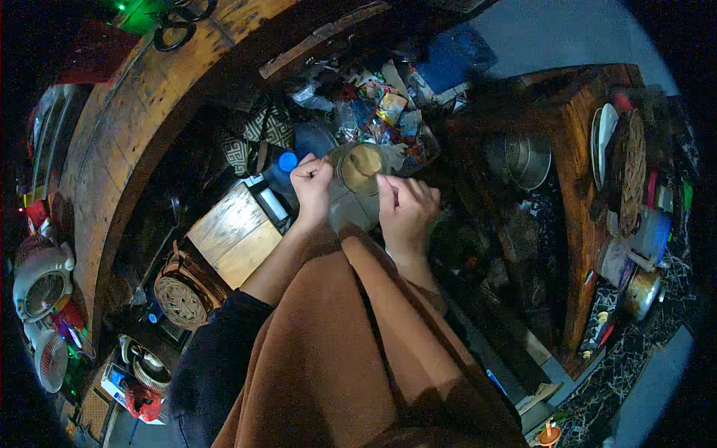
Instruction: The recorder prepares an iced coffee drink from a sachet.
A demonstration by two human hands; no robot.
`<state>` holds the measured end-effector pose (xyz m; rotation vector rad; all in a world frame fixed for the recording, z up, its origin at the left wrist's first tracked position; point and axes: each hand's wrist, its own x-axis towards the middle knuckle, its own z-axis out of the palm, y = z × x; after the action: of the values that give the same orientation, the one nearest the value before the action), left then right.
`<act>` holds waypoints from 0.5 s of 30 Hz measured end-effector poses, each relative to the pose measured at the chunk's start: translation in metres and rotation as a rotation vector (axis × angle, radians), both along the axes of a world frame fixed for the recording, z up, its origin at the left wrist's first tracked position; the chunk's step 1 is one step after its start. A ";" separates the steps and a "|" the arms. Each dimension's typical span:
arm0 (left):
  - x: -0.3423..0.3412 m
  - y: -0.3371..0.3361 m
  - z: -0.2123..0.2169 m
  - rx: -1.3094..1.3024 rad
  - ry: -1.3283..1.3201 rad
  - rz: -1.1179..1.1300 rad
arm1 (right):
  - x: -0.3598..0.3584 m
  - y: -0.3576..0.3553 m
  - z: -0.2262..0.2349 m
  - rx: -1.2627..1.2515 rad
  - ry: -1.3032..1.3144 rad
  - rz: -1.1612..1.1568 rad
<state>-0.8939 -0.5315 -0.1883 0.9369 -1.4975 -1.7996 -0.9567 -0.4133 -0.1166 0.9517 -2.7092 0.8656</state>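
My left hand point(314, 187) is closed, with the thumb pressed to the curled fingers. Opposite it, my right hand point(407, 213) is closed in a pinch, thumb tip against the index finger. Whatever either hand holds is too small or hidden to make out. Between and just beyond them sits a round container point(364, 166) with a tan, uneven surface inside. Close beside my left hand is a blue round cap point(288, 161). Brown cloth point(321, 336) spreads over my lap, below both wrists.
A heap of wrappers and packets point(388, 112) lies beyond the container. Left are a patterned bag point(265, 131), a pale wooden box point(235, 231), a wicker basket point(181, 299) and a curved wooden counter point(93, 172). Right stands a wooden frame point(582, 246) with a metal pot point(527, 161).
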 end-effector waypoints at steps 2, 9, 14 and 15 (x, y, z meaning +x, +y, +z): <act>0.000 0.000 -0.004 -0.012 0.009 -0.011 | 0.005 -0.006 0.001 -0.127 -0.068 0.048; -0.002 0.002 0.001 -0.015 0.020 -0.014 | 0.005 -0.004 0.016 0.000 -0.003 0.032; 0.000 -0.001 -0.001 -0.023 0.022 -0.029 | -0.002 -0.007 0.009 -0.053 0.061 0.056; 0.000 -0.001 -0.001 -0.030 0.003 -0.044 | 0.001 -0.005 0.011 -0.047 0.031 0.044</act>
<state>-0.8938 -0.5329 -0.1893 0.8928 -1.5494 -1.8038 -0.9561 -0.4184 -0.1061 1.0104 -2.6390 0.9103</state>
